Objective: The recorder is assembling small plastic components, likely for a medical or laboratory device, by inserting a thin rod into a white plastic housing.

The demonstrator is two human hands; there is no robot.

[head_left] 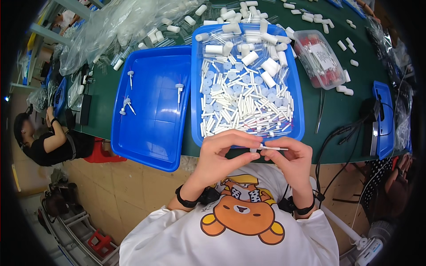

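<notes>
My left hand (222, 153) and my right hand (290, 157) meet just below the near edge of a blue tray (299, 95). Between their fingertips they hold a thin white stick (273, 148) that lies level, with a small clear piece (254, 150) at its left end. The tray holds several white sticks, pale blue discs and white cylinders (248, 88). To its left a second blue tray (151, 133) carries three small assembled white pieces, one of them (179, 91) near its right wall.
A clear box of red parts (319, 57) stands right of the filled tray, metal tweezers (319, 117) below it. Black cables (341, 133) hang off the green table's (102, 106) front edge. Clear bags (111, 26) lie at the back left. Another person (49, 137) sits at far left.
</notes>
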